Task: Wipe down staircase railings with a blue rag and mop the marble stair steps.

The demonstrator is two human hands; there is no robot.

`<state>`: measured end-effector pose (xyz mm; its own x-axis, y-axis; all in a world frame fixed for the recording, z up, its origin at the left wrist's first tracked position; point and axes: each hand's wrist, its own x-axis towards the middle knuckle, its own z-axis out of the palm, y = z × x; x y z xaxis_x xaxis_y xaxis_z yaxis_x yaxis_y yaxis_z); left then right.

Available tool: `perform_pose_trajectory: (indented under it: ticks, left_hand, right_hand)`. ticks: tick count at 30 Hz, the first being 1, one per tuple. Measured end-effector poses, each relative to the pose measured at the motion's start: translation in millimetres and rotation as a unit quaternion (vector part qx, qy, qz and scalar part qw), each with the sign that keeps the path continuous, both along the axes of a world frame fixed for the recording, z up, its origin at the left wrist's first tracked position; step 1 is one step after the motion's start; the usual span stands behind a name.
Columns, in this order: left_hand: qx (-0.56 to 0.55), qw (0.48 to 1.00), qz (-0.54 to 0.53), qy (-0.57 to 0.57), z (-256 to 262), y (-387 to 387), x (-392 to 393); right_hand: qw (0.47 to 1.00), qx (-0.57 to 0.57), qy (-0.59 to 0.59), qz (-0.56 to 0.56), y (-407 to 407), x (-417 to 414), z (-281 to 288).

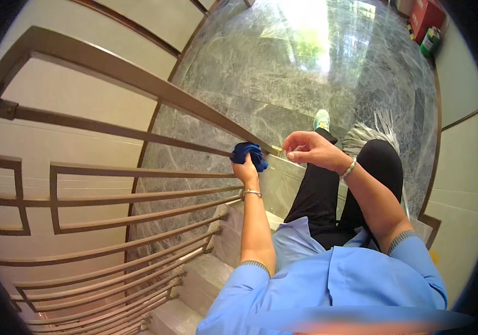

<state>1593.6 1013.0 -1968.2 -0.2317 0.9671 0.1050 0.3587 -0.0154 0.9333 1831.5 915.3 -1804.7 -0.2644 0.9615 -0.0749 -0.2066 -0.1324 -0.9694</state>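
My left hand (pixel 246 171) grips a bunched dark blue cloth (pixel 252 153). The cloth is pressed about the far end of a brown metal baluster (pixel 138 135) in the stair railing. Just beyond it the thicker end post (pixel 205 106) runs down to the step. To the right of the cloth, my right hand (pixel 315 148) hovers above my legs with bent fingers and holds nothing. Its thumb stands a little apart from the fingers.
Marble stairs (pixel 209 274) descend along the railing to a grey marble floor (pixel 243 75). Pale mop strands (pixel 368 136) lie beside my right knee. By the right wall are a red box (pixel 425 19) and a green container (pixel 430 42).
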Motion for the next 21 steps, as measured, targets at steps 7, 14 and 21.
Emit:
perform_pose_trajectory:
  ticks: [7, 14, 21]
  left_hand:
    - [0.213, 0.964, 0.155, 0.050, 165, -25, 17]
    - [0.582, 0.783, 0.173, -0.134, 343, -40, -2]
    - [0.550, 0.668, 0.328, 0.380, 327, 9, 3]
  right_hand:
    - [0.998, -0.013, -0.007, -0.055, 8, 14, 2]
    - [1.000, -0.003, -0.007, -0.004, 22, -8, -15]
    - [0.987, 0.062, -0.147, 0.024, 14, -8, -8]
